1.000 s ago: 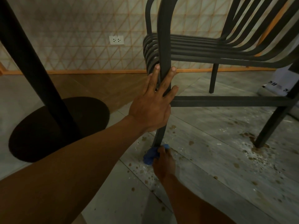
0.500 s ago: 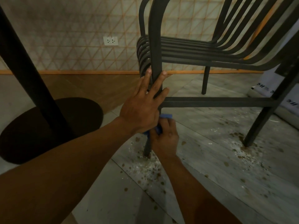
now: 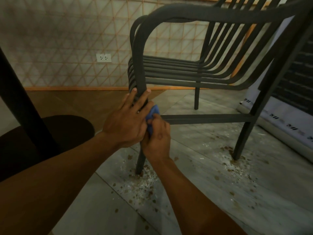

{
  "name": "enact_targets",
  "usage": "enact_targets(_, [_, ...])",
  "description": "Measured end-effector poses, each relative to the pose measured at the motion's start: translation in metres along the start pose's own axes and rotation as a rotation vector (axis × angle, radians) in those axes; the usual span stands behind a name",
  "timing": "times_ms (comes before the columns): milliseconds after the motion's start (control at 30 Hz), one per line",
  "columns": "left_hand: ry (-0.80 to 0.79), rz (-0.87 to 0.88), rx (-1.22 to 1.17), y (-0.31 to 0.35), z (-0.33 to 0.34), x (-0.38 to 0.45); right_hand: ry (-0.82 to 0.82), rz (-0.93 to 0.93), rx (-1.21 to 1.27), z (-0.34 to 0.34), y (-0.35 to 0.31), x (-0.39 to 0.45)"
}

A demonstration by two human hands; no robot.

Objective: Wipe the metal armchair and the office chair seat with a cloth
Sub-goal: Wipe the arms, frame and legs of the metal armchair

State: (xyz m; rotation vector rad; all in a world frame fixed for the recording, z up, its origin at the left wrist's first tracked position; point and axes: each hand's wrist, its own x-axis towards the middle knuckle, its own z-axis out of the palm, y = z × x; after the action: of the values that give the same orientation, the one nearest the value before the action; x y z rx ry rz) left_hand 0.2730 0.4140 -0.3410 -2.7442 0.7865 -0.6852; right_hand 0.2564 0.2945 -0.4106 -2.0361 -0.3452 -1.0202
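Observation:
The dark metal armchair (image 3: 211,16) with slatted seat and back fills the upper right. Its near front leg (image 3: 141,160) runs down to the floor in the middle. My left hand (image 3: 126,122) grips that leg just below the seat, fingers spread around it. My right hand (image 3: 156,138) is right beside it, shut on a blue cloth (image 3: 153,114) pressed against the leg where the side crossbar (image 3: 206,118) joins. The cloth is mostly hidden between the two hands. No office chair is in view.
A black table post (image 3: 20,106) on a round dark base (image 3: 67,131) stands at the left. Brown flecks and white dust lie on the grey floor around the chair legs (image 3: 140,185). A patterned wall with a socket (image 3: 103,58) is behind. A white printed panel (image 3: 277,119) lies at right.
My right hand has slid the blue cloth up the front leg from its foot to the crossbar joint. The view has tilted up, showing the armrest. My left hand keeps its hold.

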Motion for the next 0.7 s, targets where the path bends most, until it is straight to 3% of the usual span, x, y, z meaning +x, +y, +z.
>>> enact_targets(100, [-0.083,0.011,0.011,-0.003,0.0,0.002,-0.015,0.024,0.057,-0.004,0.005,0.005])
enact_targets(200, [-0.171,-0.013,0.011,-0.001,-0.002,0.002,-0.151,-0.008,0.062,-0.014,0.004,-0.001])
enact_targets(300, [-0.194,-0.074,-0.134,0.007,-0.017,-0.001,-0.295,0.075,0.053,-0.027,-0.007,0.002])
enact_targets(400, [-0.277,-0.128,-0.301,0.014,-0.039,-0.005,-0.339,0.177,0.085,-0.046,-0.03,0.022])
enact_targets(567, [-0.454,-0.601,-0.717,0.02,-0.109,0.01,-0.434,0.276,0.01,-0.098,-0.083,0.067])
enact_targets(700, [-0.573,-0.735,-1.019,0.019,-0.169,0.03,-0.513,0.321,0.008,-0.136,-0.108,0.089])
